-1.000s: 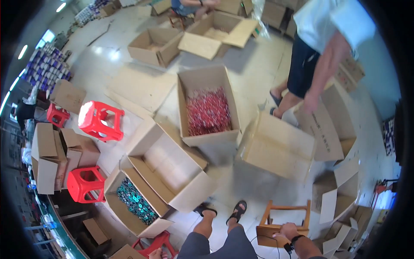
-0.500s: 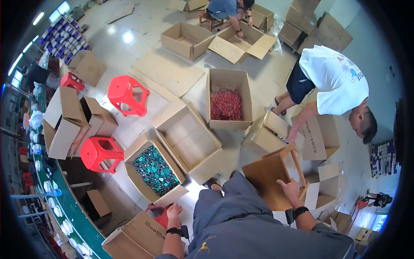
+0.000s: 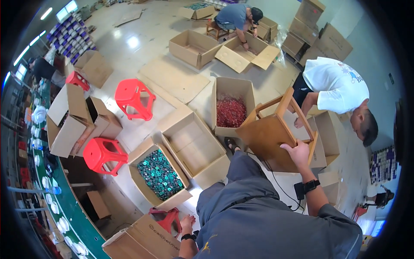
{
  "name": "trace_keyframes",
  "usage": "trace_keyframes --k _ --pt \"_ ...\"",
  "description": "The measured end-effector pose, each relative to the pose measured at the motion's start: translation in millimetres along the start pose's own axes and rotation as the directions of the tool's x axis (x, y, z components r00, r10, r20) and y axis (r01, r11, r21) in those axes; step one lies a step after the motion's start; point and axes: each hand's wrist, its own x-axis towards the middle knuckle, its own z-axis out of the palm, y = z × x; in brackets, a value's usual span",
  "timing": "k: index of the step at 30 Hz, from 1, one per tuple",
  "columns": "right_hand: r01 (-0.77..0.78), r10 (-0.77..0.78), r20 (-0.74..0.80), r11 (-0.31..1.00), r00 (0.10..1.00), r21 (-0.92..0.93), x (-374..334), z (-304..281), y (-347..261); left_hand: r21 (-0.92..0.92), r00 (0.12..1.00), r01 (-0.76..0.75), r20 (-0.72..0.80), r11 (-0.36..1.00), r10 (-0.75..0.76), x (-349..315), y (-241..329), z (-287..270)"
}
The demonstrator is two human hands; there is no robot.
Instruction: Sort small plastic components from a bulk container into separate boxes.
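Observation:
A brown wooden stool [image 3: 268,140] is tilted on its side, its legs pointing right. My right hand [image 3: 298,154] grips its near edge, thumb along the seat and fingers hidden behind the wood. Low down, my left hand [image 3: 187,223] hangs beside a red plastic stool [image 3: 169,219], fingers loosely stretched and nothing visible in them. Ahead of that hand stands a carton [image 3: 137,173] filled with small teal and dark ring-shaped parts. An open carton [image 3: 196,140] adjoins it on the right. Farther off, another carton [image 3: 220,86] contains a heap of small red pieces.
A co-worker in a white shirt [image 3: 338,86] bends over at the right, next to cartons [image 3: 328,129]. Another person [image 3: 233,17] sits at a carton farther back. Red stools [image 3: 131,93] and cartons stand left, along a green bench [image 3: 82,207]. A thin cable [image 3: 280,183] runs beside my leg.
The wooden stool has risen and moved farther ahead with my right hand. My left hand has shifted right, away from the red stool. The co-worker's arm has drawn back from a carton.

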Motion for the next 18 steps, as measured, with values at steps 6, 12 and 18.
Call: trace_keyframes --k 6,12,18 --pt "0.073 -0.072 -0.006 0.993 0.997 0.089 66.8 6.8 -34.2 -0.1 0.999 -0.034 -0.036 0.994 0.03 5.8 2.6 20.0" --pt "0.136 -0.155 0.083 0.97 0.984 0.199 169.0 36.6 -67.0 -0.193 0.978 -0.095 -0.201 0.976 0.056 3.9 48.5 55.4" --pt "0.089 -0.196 0.261 0.924 0.945 0.372 278.4 72.7 -83.6 0.304 0.748 -0.245 -0.544 0.921 0.379 -62.5 160.3 67.0"
